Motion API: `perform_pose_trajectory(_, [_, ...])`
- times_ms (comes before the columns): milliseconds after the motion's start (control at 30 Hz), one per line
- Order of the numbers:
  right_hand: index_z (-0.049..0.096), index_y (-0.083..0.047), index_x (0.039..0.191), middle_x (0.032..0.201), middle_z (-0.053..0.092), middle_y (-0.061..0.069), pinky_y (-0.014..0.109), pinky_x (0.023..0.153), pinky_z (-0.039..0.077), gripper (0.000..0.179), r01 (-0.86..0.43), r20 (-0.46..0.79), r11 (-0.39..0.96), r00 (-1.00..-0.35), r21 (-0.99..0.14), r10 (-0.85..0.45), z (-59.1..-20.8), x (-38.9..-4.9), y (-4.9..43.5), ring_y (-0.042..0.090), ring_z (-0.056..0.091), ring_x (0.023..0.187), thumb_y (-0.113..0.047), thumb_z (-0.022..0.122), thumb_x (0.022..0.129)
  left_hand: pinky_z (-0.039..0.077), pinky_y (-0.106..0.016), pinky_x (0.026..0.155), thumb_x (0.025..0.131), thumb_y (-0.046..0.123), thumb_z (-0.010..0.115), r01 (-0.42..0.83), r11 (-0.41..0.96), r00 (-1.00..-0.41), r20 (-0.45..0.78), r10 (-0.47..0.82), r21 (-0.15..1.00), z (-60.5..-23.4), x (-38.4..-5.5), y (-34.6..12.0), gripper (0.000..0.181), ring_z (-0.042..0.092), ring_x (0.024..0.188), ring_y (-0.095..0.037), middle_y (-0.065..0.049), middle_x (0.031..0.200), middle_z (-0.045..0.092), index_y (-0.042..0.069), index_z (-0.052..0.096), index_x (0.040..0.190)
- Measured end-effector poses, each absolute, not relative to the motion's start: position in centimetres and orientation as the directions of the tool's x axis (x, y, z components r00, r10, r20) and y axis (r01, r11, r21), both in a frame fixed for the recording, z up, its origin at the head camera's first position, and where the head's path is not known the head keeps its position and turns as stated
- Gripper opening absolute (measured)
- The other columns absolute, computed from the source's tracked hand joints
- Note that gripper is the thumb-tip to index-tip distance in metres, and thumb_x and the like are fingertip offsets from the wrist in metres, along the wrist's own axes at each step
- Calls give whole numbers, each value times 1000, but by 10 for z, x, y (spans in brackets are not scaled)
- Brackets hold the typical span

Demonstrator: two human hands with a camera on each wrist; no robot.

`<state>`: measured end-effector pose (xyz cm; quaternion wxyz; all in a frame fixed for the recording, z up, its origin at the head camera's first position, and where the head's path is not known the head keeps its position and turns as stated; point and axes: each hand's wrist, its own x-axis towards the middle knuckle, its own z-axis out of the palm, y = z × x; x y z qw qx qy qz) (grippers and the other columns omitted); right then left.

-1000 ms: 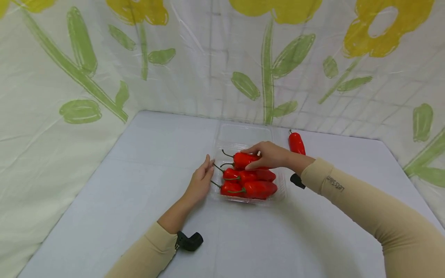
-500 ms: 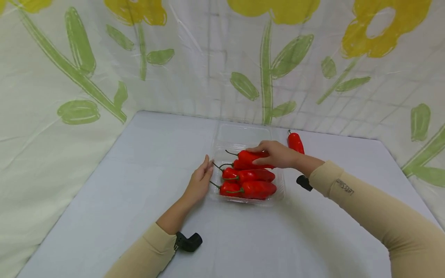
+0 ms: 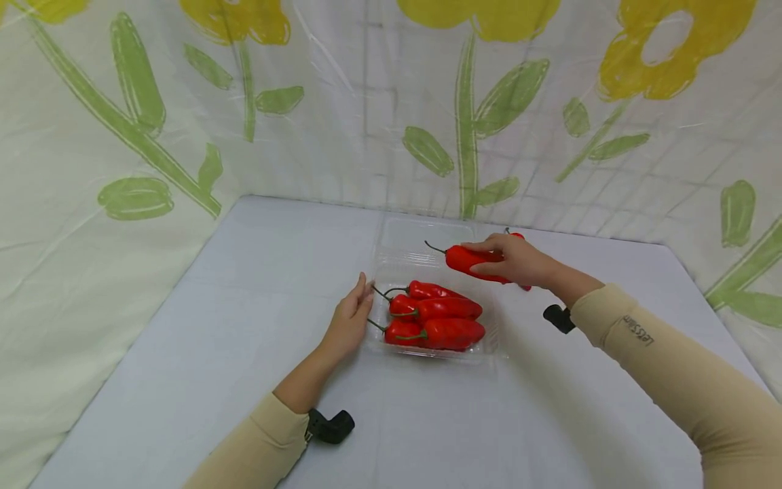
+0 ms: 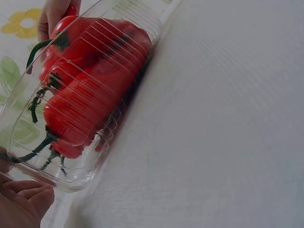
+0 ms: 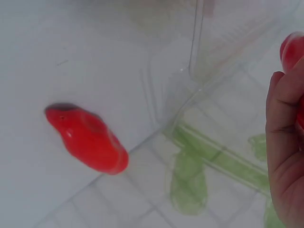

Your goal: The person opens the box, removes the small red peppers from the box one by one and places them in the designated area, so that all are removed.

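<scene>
My right hand grips a red pepper by its body, holding it above the back right part of a clear plastic container. The pepper's thin green stem points left; its far end is partly hidden by the hand. Inside the container lie several red peppers, stems to the left. At the container's left end, my left hand holds the rim between thumb and fingers. In the left wrist view, the left fingertips are at the container's corner, with peppers showing through the ribbed wall.
The container's clear lid lies open toward the back. Another red pepper lies on the white table to the right, mostly behind my right hand in the head view. A flower-printed curtain hangs behind the table.
My right hand has lifted the red pepper out of the container and moved it up and to the right. The left hand stays at the container's left end.
</scene>
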<state>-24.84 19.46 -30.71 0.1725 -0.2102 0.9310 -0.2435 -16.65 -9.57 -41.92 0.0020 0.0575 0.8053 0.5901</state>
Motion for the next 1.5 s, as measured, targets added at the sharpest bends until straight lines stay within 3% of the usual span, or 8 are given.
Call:
perform_pose_trajectory(67, [45,-17,139,120,52,14,28,60,53,53,-288,-213,797,-865,-531,-454,-306,-250,200,30,49,102,-25,62,89,24,-43,113,100,12,38,92,293,-993,66,97,952,-420,-167,-96,53,29,139,-27,-18,146,37,-4,17,146])
perform_pose_trajectory(133, [45,-16,140,118,51,14,30,55,53,54,-260,-220,797,-873,-546,-436,-307,-253,206,28,55,87,-25,62,89,24,-43,113,100,11,37,95,291,-993,68,101,952,-420,-166,-96,53,29,139,-27,-19,146,37,-5,17,146])
perform_pose_trajectory(233, [45,-15,139,116,51,14,31,62,52,54,-261,-198,798,-884,-543,-424,-307,-256,213,27,56,85,-27,62,89,24,-43,113,100,11,38,94,288,-993,68,99,953,-420,-166,-96,53,29,139,-27,-19,146,37,-5,17,146])
perform_pose_trajectory(300, [45,-14,139,117,51,15,32,69,53,54,-258,-191,802,-889,-538,-415,-308,-258,218,28,56,88,-28,61,90,24,-43,113,100,11,38,95,283,-993,70,98,954,-420,-166,-96,53,30,139,-26,-18,146,37,-5,17,146])
perform_pose_trajectory(367, [45,-13,139,120,52,17,34,77,52,54,-263,-176,806,-896,-531,-408,-307,-259,221,31,50,103,-29,60,90,24,-42,113,100,12,38,93,278,-993,69,95,956,-421,-167,-96,53,30,139,-26,-18,146,37,-4,17,146])
perform_pose_trajectory(467, [43,-11,140,124,51,19,36,79,52,54,-240,-181,804,-902,-544,-392,-308,-261,226,33,48,107,-28,60,91,24,-42,113,100,12,38,93,277,-993,69,93,956,-421,-167,-96,53,30,139,-26,-18,146,38,-5,18,146])
perform_pose_trajectory(1167, [33,-14,145,135,42,25,32,76,55,63,-70,-237,832,-942,-551,-236,-322,-278,262,39,45,110,-37,56,92,23,-43,114,100,12,38,94,285,-993,70,91,954,-422,-167,-97,53,29,139,-26,-17,146,38,-4,18,146])
perform_pose_trajectory(1500, [26,-10,147,130,40,27,28,75,55,68,44,-230,812,-967,-581,-112,-335,-286,283,37,45,108,-43,51,93,24,-42,113,100,12,38,87,301,-994,64,86,950,-420,-166,-96,53,30,139,-26,-16,146,38,-4,18,146])
